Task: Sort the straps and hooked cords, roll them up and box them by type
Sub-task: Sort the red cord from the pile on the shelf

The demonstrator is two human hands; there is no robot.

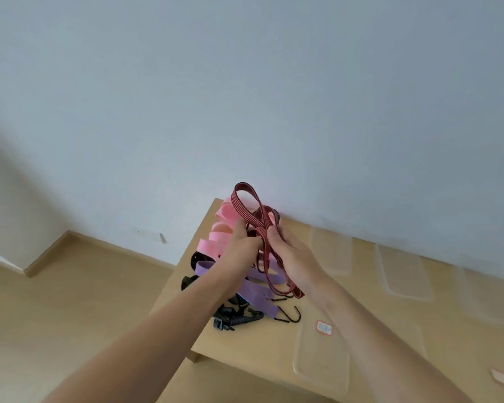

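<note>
A dark red striped hooked cord [246,200] loops up above both hands and trails down to the table at the right. My left hand [239,245] and my right hand [285,245] both grip it, held up over the pile. Below them lie pink straps [216,237], purple straps [256,298] and black straps with buckles [233,315] in a heap on the wooden table [274,350]. Black metal hooks [296,314] stick out at the heap's near side.
Several clear plastic boxes and lids lie on the table: one near the front [322,362], others at the right [402,271] and along the wall [330,251]. A small red-edged label [324,327] lies by the hooks. The table's left edge drops to the floor.
</note>
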